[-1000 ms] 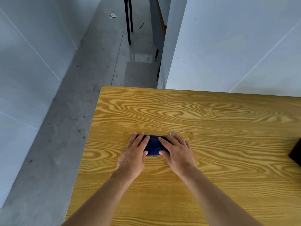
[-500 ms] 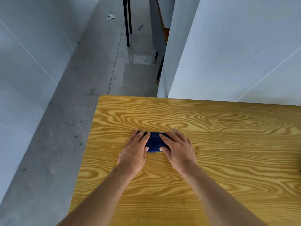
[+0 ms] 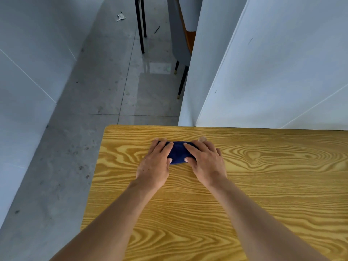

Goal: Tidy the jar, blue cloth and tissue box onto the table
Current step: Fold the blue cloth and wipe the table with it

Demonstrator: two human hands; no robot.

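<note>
A small folded dark blue cloth [image 3: 178, 152] lies flat on the wooden table [image 3: 263, 194], near its far left corner. My left hand [image 3: 155, 164] presses on the cloth's left end with straight fingers. My right hand [image 3: 205, 162] presses on its right end the same way, so both hands cover most of it. Only the middle strip of the cloth shows between them. No jar and no tissue box are in view.
The table's left edge [image 3: 94, 185] drops to a grey concrete floor [image 3: 75, 147]. White wall panels [image 3: 273, 72] stand right behind the table's far edge. A chair with black legs [image 3: 180, 44] stands on the floor beyond, and a scrap of litter [image 3: 120, 16] lies further off.
Both hands have slid the cloth away from me, closer to the table's far edge. The view has tilted up, and the dark object at the right edge has left the frame.
</note>
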